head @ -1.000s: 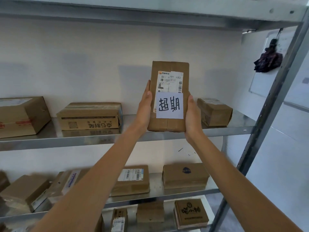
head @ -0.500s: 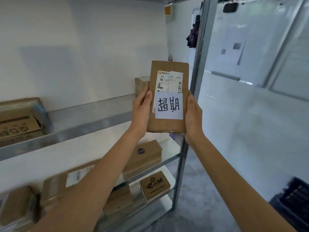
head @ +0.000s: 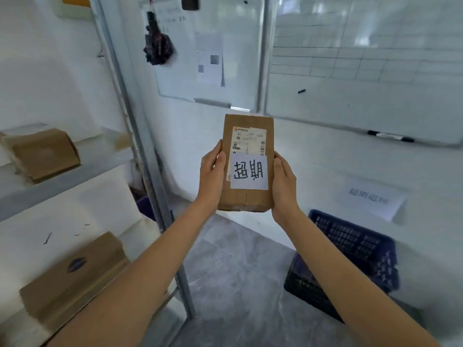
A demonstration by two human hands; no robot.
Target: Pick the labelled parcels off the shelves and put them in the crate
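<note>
A brown cardboard parcel [head: 246,199] with a shipping label and a white handwritten note stands upright in front of me, away from the shelves. My left hand [head: 211,180] grips its left edge, thumb on the front. My right hand [head: 284,186] grips its right edge. A dark blue slatted plastic crate [head: 350,261] sits on the grey floor, below and to the right of the parcel, against the wall.
The metal shelf rack [head: 140,136] stands at the left, with a brown box [head: 42,152] on an upper shelf and another box [head: 72,274] lower down. Whiteboards [head: 363,71] hang on the wall ahead. A paper sign [head: 370,199] is stuck above the crate.
My view has swung right, from the shelves to the wall and crate. The parcel stays held upright in both hands and now sits lower in view, nearer the crate.
</note>
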